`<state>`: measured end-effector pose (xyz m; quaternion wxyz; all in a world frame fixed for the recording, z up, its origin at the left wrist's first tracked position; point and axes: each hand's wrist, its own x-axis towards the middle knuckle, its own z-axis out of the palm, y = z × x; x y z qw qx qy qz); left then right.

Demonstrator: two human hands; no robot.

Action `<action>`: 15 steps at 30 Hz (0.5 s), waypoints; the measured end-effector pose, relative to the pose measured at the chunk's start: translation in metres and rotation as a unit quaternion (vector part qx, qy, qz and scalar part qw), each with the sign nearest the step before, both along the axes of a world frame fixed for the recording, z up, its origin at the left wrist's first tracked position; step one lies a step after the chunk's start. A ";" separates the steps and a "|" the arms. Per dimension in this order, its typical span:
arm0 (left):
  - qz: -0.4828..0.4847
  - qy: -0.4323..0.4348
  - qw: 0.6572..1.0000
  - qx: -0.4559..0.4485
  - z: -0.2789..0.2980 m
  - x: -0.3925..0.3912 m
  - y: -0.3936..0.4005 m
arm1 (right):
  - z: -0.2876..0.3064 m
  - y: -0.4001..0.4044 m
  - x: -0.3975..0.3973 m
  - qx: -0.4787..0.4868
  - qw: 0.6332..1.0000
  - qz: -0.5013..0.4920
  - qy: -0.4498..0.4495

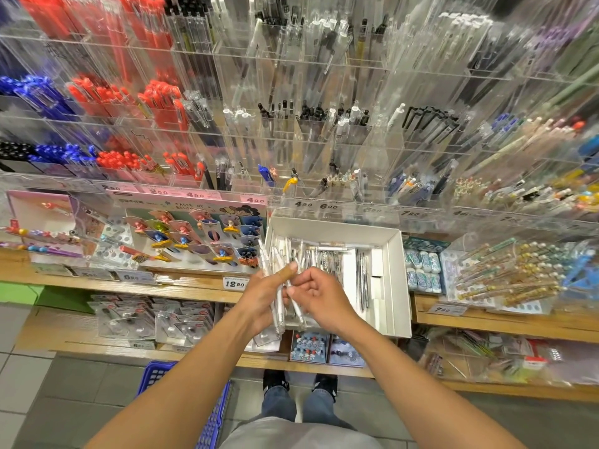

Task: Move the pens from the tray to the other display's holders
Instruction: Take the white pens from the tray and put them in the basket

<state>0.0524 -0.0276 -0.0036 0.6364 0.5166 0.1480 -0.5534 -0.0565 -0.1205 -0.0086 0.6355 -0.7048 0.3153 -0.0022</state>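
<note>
A white cardboard tray [393, 280] sits on the wooden shelf with several clear and silver pens [327, 259] lying in it. My left hand [264, 294] grips a bundle of clear white pens [278, 314] upright over the tray's left front corner. My right hand [319, 294] is just to its right, fingers curled, pinching one white pen [296, 309] of that bundle. Above, the clear acrylic wall display [324, 140] has rows of holders with red, blue, black and clear pens.
A card display of novelty pens [194, 238] stands left of the tray. Erasers [423, 270] and a box of patterned pens [509, 273] are on the right. Lower shelves carry packaged goods. A blue basket [210, 416] stands on the floor by my feet.
</note>
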 end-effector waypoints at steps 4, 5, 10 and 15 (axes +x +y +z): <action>0.013 -0.046 0.997 0.055 -0.010 0.005 0.007 | -0.015 -0.014 0.001 0.009 0.999 0.012 0.039; 0.020 -0.058 0.996 0.068 -0.013 0.006 0.009 | -0.023 -0.020 0.002 -0.018 0.998 0.012 0.060; 0.020 -0.055 0.996 0.067 -0.015 0.012 0.017 | -0.067 -0.033 0.002 -0.164 0.960 0.125 0.189; 0.021 -0.050 0.997 0.046 -0.014 0.013 0.022 | -0.084 -0.029 0.005 -0.261 0.907 0.244 0.224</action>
